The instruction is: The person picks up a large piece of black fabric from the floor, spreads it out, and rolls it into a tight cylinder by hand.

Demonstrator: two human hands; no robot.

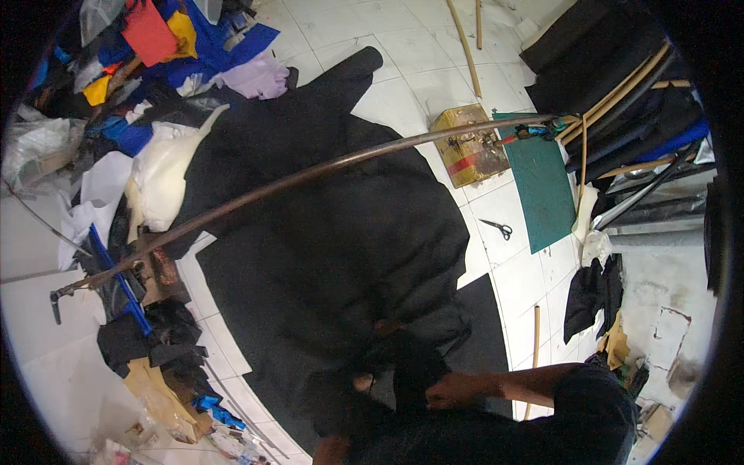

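Note:
A large sheet of black fabric (310, 256) covers much of the floor, wrinkled and bunched toward the lower middle. My right hand (443, 393) is at its near part, the forearm reaching in from the right; its fingers are curled against dark cloth and look closed on it. At the lower edge a patch of skin (333, 449) shows, probably part of my left arm or hand, with no fingers to be made out. Two more small skin-coloured spots appear among the dark folds, too dim to tell what they are. Scissors (502, 229) with black handles lie right of the fabric.
A long metal bar (341, 160) crosses the view above the fabric. Beyond it stand a yellowish box (465, 147) and a green mat (539, 190). Colourful scraps (151, 35) pile up at far left. Black rolls (632, 128) and wooden sticks lean at right.

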